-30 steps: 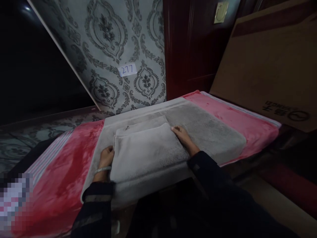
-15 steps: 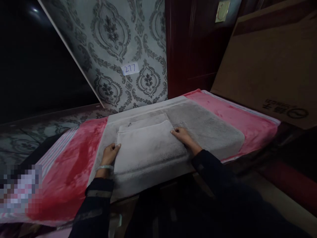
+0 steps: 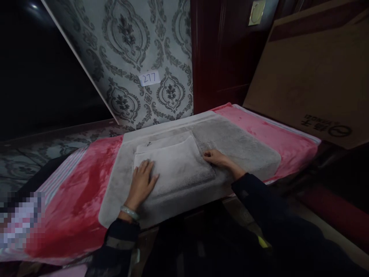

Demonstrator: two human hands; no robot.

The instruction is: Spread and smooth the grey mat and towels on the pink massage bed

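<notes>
While the left hand (image 3: 140, 182) lies with its fingers spread flat upon the near-left part of the folded cloth (image 3: 173, 161), grasping nothing, the right hand (image 3: 216, 157) has its thumb and forefinger drawn together at the cloth's right edge and appears to pinch it. This cloth, pale grey and soft, is on the grey cover (image 3: 242, 144), left of its middle; its upper layer leaves a strip of the lower one visible at the far side, where a small dark mark shows. Around the left wrist sits a light bracelet (image 3: 129, 212). Red-pink fabric (image 3: 86, 184) extends on both sides of the cover. Behind are the patterned wall (image 3: 170, 34), bearing a paper label (image 3: 150, 78) marked 277, and, at right, a brown carton (image 3: 311, 69).
</notes>
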